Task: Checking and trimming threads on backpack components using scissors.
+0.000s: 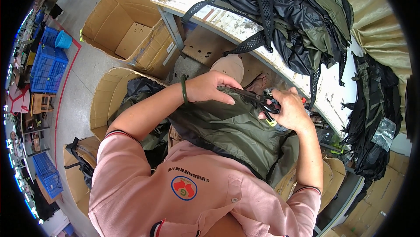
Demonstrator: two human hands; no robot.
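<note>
An olive-green bag-like fabric piece (pixel 227 121) with black panels spreads across my lap. My left hand (pixel 205 88), a dark green bangle at its wrist, pinches the upper edge of this fabric between thumb and fingers. To its right, my right hand (pixel 288 109) closes around a black looped piece (pixel 272 106) with grey parts. Its exact kind is hard to make out. A dark narrow strip (pixel 247 93) runs along the fabric edge between the two hands. Below the right hand's fingers shows a small yellow-green tab (pixel 271 122).
Ahead stands a worn white table (pixel 205 16) piled with green and black bags (pixel 302 31). Black straps (pixel 372 119) hang at the right. Open cardboard boxes (pixel 127 31) stand at the left, one holding dark fabric (pixel 142 92). Blue crates (pixel 46 68) lie beyond a red floor line.
</note>
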